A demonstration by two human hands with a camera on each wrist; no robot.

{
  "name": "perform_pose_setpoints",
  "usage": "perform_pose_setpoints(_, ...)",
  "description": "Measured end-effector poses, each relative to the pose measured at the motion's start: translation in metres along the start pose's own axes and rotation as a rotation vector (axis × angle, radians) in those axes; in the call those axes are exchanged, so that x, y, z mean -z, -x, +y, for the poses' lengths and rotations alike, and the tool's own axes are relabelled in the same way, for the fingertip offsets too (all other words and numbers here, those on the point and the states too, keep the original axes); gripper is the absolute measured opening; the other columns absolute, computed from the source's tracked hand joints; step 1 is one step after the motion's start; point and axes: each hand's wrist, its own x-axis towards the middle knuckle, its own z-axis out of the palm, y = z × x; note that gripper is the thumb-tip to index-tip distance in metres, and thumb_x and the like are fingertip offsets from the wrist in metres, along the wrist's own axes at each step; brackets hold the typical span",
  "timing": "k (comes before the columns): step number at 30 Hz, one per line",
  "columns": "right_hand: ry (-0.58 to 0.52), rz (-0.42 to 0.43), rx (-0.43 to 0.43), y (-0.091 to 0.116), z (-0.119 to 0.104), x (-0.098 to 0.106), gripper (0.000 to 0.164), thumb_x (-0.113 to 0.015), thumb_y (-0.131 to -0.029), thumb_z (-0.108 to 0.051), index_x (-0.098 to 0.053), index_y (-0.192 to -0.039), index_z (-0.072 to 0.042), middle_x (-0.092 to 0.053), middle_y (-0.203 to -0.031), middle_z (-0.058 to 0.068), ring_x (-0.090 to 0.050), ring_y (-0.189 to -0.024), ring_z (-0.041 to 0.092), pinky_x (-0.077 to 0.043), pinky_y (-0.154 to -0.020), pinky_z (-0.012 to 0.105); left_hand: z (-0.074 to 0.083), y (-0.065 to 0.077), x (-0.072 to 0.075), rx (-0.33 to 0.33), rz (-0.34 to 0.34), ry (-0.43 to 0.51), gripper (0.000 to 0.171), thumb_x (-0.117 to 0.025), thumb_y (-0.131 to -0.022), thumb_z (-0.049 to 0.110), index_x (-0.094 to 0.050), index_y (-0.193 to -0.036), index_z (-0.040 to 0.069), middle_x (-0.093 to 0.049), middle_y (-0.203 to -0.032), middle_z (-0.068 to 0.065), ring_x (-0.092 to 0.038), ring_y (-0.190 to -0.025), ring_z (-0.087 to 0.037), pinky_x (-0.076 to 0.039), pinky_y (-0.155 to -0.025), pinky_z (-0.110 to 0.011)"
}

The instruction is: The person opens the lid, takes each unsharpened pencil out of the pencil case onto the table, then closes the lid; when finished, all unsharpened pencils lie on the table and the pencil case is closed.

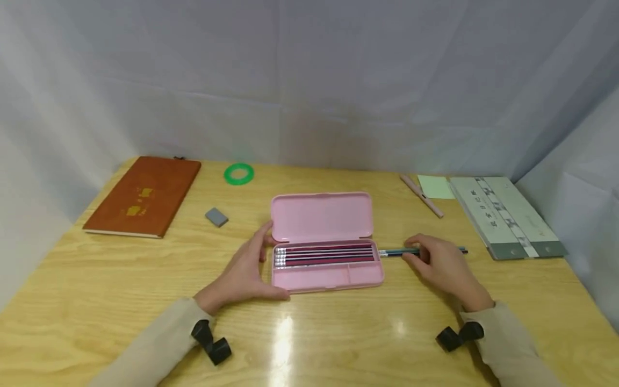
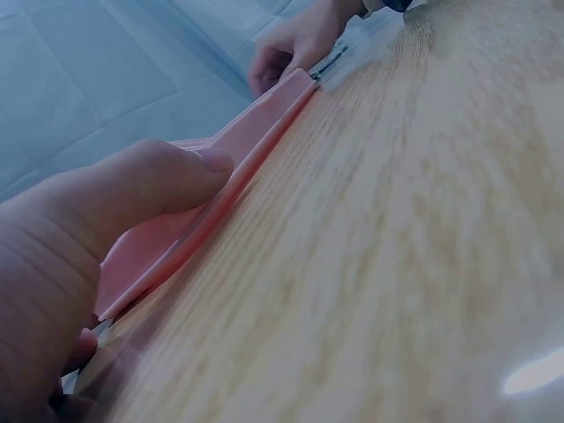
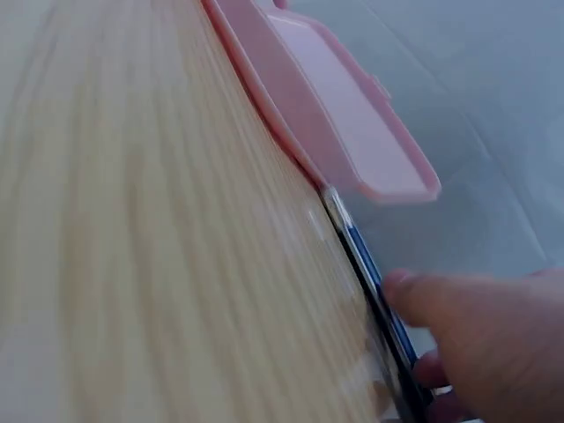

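A pink pencil case (image 1: pixel 309 278) lies with its lid (image 1: pixel 321 217) raised at the back. Several maroon-striped pencils (image 1: pixel 329 255) with silver ends fill its long rear compartment. My left hand (image 1: pixel 244 269) grips the left end of the case, thumb along the front edge and fingers round the back corner. Just off the right end, my right hand (image 1: pixel 440 263) pinches dark blue and black pencils (image 3: pixel 370 273) between thumb and fingers. Their silver ends point at the case and lie right at its wall in the right wrist view.
A brown notebook (image 1: pixel 145 196), a grey eraser (image 1: pixel 216 217) and a green tape ring (image 1: pixel 239 181) are on the left. To the right are a pinkish pen (image 1: pixel 422 196), green sticky notes (image 1: pixel 436 187) and a pale boxed notebook (image 1: pixel 503 217). White curtains (image 1: pixel 319 80) border the table.
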Motion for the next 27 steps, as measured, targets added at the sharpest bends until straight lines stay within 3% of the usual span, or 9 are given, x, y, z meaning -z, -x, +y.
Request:
perform_pose_setpoints(3, -0.049, 0.000, 0.030, -0.010, -0.013, -0.001, 0.016, -0.072, -0.086, -0.018, -0.069, -0.101, -0.012, -0.044, -0.059, -0.011, -0.036, -0.051, 0.002, -0.033, -0.050, 0.022, 0.000, -0.002, -0.002, 0.004, -0.012, 0.001, 0.139, -0.092, -0.048, 0.051, -0.013, -0.154, 0.010, -0.057, -0.122, -0.001, -0.042, -0.084, -0.012, -0.039, -0.071, -0.025)
perform_pose_setpoints(8, -0.145, -0.012, 0.153, -0.031, -0.034, -0.008, 0.013, -0.071, -0.087, -0.015, -0.072, -0.099, -0.013, -0.047, -0.061, -0.012, -0.038, -0.054, 0.000, -0.035, -0.052, 0.021, 0.002, -0.003, -0.001, 0.009, -0.015, -0.001, 0.138, -0.093, -0.047, 0.047, -0.014, -0.154, 0.010, -0.055, -0.121, 0.000, -0.042, -0.085, -0.013, -0.039, -0.072, -0.026)
perform_pose_setpoints(12, -0.198, -0.093, 0.239, -0.051, -0.055, -0.018, 0.014, -0.070, -0.087, -0.013, -0.074, -0.100, -0.013, -0.063, -0.074, -0.008, -0.042, -0.059, 0.001, -0.038, -0.057, 0.022, 0.002, -0.002, 0.003, 0.003, -0.012, -0.013, 0.137, -0.092, -0.047, 0.046, -0.014, -0.154, 0.009, -0.056, -0.121, 0.000, -0.042, -0.085, -0.013, -0.039, -0.072, -0.026)
perform_pose_setpoints(15, -0.193, -0.168, 0.260, -0.064, -0.073, -0.026, 0.011, -0.069, -0.088, -0.016, -0.074, -0.098, -0.013, -0.067, -0.078, -0.005, -0.044, -0.060, 0.001, -0.039, -0.058, 0.022, 0.001, 0.000, 0.006, 0.006, -0.008, -0.023, 0.138, -0.093, -0.047, 0.046, -0.014, -0.154, 0.009, -0.055, -0.120, 0.000, -0.042, -0.084, -0.013, -0.040, -0.072, -0.026)
perform_pose_setpoints(19, -0.111, -0.195, 0.265, -0.073, -0.091, -0.033, 0.011, -0.071, -0.087, -0.022, -0.070, -0.090, -0.012, -0.062, -0.068, -0.005, -0.045, -0.056, 0.002, -0.040, -0.055, 0.022, 0.000, 0.001, 0.007, 0.006, 0.016, -0.031, 0.138, -0.093, -0.046, 0.045, -0.015, -0.153, 0.009, -0.055, -0.119, 0.000, -0.042, -0.084, -0.013, -0.039, -0.072, -0.026)
perform_pose_setpoints(24, -0.055, -0.212, 0.259, -0.075, -0.096, -0.035, 0.017, -0.075, -0.083, -0.024, -0.064, -0.083, -0.012, -0.055, -0.062, -0.006, -0.041, -0.053, 0.004, -0.037, -0.052, 0.022, 0.000, 0.002, 0.003, 0.015, 0.000, -0.026, 0.138, -0.092, -0.046, 0.047, -0.013, -0.154, 0.010, -0.054, -0.118, 0.001, -0.043, -0.084, -0.013, -0.040, -0.072, -0.025)
perform_pose_setpoints(27, -0.073, -0.218, 0.275, -0.076, -0.097, -0.038, 0.014, -0.075, -0.083, -0.023, -0.069, -0.085, -0.011, -0.060, -0.064, -0.005, -0.043, -0.054, 0.003, -0.038, -0.052, 0.021, 0.000, 0.004, 0.004, 0.022, 0.002, -0.030, 0.138, -0.092, -0.047, 0.047, -0.013, -0.154, 0.010, -0.053, -0.117, 0.000, -0.043, -0.084, -0.013, -0.040, -0.071, -0.025)
